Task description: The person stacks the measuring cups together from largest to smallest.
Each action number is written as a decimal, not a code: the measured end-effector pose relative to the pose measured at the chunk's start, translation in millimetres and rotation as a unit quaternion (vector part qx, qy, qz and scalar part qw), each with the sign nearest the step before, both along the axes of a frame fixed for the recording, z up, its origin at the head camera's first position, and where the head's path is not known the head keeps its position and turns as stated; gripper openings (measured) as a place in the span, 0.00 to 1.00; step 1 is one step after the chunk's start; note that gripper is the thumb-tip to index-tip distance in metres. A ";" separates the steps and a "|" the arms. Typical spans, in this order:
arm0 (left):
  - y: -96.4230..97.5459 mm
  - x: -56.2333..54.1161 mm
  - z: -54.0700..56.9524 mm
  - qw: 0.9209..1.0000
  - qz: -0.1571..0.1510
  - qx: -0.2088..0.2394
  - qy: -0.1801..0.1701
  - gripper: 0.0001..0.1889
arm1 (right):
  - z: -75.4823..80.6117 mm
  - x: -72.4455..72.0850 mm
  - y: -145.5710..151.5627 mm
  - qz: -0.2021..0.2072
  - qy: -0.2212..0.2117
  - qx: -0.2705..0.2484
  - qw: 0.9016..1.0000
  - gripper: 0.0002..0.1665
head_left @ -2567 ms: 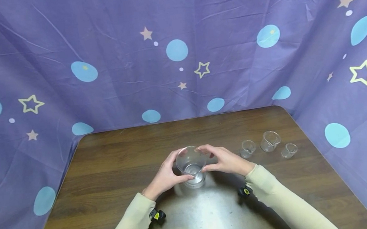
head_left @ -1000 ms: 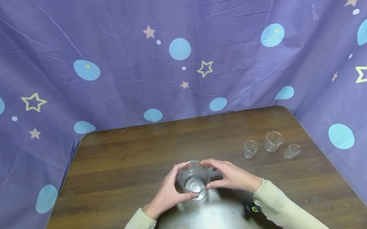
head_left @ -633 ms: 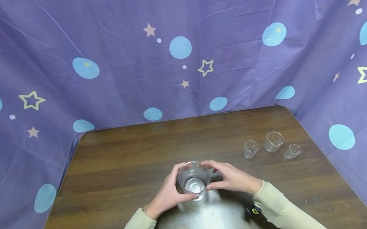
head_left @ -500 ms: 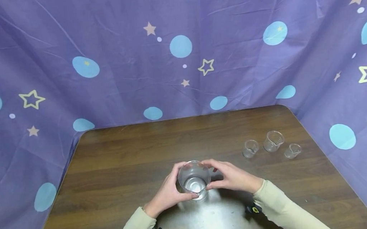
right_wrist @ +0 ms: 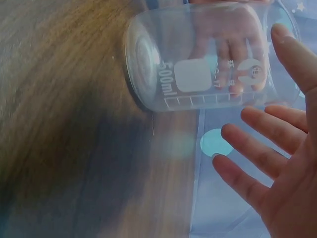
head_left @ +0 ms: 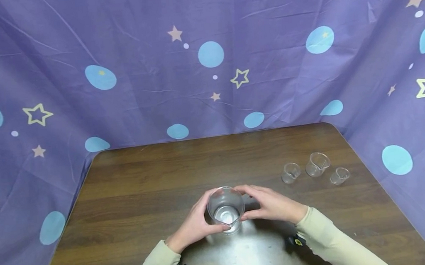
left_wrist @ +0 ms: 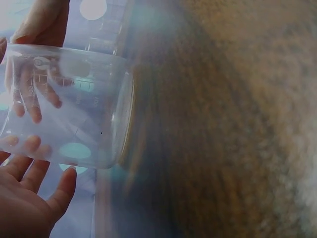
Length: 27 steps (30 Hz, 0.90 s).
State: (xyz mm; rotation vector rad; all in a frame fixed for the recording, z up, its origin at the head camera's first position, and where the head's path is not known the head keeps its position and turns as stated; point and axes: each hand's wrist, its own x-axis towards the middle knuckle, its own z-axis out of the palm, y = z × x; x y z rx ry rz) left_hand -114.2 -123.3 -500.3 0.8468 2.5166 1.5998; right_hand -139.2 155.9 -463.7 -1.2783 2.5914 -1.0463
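Tabletop [head_left: 145, 177] apparently bears the beaker [head_left: 227, 209] between both hands [head_left: 194, 226] [head_left: 272, 204].

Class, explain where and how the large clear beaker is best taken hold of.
The large clear beaker is probably best gripped by its side wall, below the rim, from left and right at once: it is upright, wide, shows no handle, and its spout faces the person.

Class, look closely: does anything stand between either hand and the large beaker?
Nothing visible does: the left hand and right hand both hold the large beaker directly. Three smaller beakers stand farther back to the right, not between.
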 end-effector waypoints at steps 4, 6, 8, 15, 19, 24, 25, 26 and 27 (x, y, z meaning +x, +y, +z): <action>0.7 -0.4 1.1 1.000 -0.001 -0.006 -0.008 0.49 | 3.5 -1.7 5.5 0.002 0.020 0.029 0.999 0.43; 1.1 -0.6 1.0 1.000 -0.002 -0.010 -0.012 0.49 | 5.8 -2.8 8.8 0.002 0.036 0.042 0.998 0.42; 1.4 -0.6 0.1 1.000 -0.002 -0.011 -0.016 0.49 | 8.2 -4.0 12.6 0.000 0.057 0.053 0.997 0.39; -2.4 3.1 -2.3 1.000 -0.001 -0.007 -0.012 0.49 | 16.6 -5.0 28.8 -0.009 0.109 0.070 0.992 0.33; -3.3 3.4 -3.0 1.000 -0.001 -0.007 0.002 0.48 | 20.2 -6.0 43.4 -0.023 0.129 0.071 0.989 0.32; -2.5 2.1 -3.1 1.000 0.001 -0.007 -0.001 0.49 | 28.8 -10.4 66.3 -0.044 0.159 0.089 0.982 0.30; -2.2 1.8 -3.0 1.000 0.002 -0.007 -0.006 0.49 | 31.0 -12.0 71.3 -0.048 0.166 0.092 0.981 0.30; -2.1 1.4 -2.9 1.000 0.003 -0.007 -0.009 0.49 | 33.2 -13.6 76.4 -0.052 0.170 0.095 0.980 0.29; -1.9 1.0 -3.1 1.000 0.003 -0.007 -0.012 0.49 | 35.3 -15.5 81.7 -0.055 0.176 0.098 0.978 0.29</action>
